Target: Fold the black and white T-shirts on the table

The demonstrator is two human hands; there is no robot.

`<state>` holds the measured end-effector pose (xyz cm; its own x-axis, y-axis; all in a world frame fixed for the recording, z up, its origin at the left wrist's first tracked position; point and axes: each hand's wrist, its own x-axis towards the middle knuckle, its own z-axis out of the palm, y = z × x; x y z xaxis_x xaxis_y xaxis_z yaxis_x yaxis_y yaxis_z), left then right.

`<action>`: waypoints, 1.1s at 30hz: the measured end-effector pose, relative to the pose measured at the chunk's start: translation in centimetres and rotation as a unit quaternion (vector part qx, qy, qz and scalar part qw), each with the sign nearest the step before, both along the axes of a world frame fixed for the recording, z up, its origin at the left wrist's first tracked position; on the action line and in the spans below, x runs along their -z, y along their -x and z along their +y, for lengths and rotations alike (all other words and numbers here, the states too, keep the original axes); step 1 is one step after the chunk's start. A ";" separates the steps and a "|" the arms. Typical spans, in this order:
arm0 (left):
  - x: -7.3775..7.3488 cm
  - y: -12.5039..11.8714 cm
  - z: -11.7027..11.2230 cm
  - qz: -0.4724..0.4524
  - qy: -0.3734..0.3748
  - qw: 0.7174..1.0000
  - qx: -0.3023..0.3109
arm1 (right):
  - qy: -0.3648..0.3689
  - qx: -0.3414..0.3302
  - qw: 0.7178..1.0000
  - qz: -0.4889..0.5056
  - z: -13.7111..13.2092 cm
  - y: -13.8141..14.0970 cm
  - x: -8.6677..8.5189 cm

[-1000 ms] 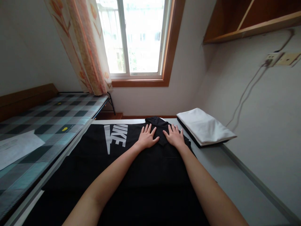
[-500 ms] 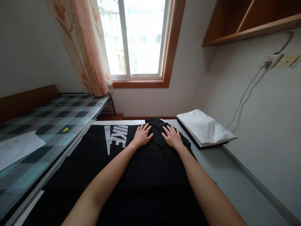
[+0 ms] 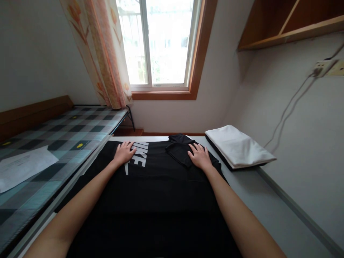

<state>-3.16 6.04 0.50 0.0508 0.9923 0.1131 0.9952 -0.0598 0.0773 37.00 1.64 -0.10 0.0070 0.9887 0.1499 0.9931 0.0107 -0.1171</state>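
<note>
A black T-shirt (image 3: 161, 195) with white NIKE lettering lies spread over the pale table (image 3: 264, 208). My left hand (image 3: 124, 153) rests flat on the shirt, covering part of the print, its fingers spread. At the far right part of the shirt, my right hand (image 3: 199, 155) lies open on the fabric, beside a folded-over sleeve (image 3: 178, 150). Neither hand grips the cloth. My forearms hide some of the shirt's sides.
Folded white cloth (image 3: 239, 145) lies on something black at the table's back right. To the left is a bed with a checked mattress (image 3: 88, 130) and a paper sheet (image 3: 27, 166). A wall shelf (image 3: 290, 37) hangs upper right; a cord runs down from the socket (image 3: 321, 68).
My left hand has slid left across the shirt, from beside the sleeve onto the print. My right hand stays about where it was. The view has shifted slightly.
</note>
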 end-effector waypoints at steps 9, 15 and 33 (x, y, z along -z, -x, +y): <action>0.0 3.0 0.4 -0.003 0.029 0.999 -0.035 | -0.004 0.005 1.000 -0.004 0.6 0.0 0.0; 0.0 2.5 1.7 -0.016 0.027 0.999 -0.037 | -0.010 0.006 1.000 -0.004 1.7 -0.1 -0.3; -2.1 4.8 4.7 0.078 -0.059 0.994 -0.038 | -0.063 0.056 0.996 -0.002 3.2 -0.6 -0.2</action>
<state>-7.95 10.69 2.62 0.0028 0.9741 0.2261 0.9965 0.0162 -0.0819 37.60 4.82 0.09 0.1165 0.9549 0.2733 0.9892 -0.0867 -0.1186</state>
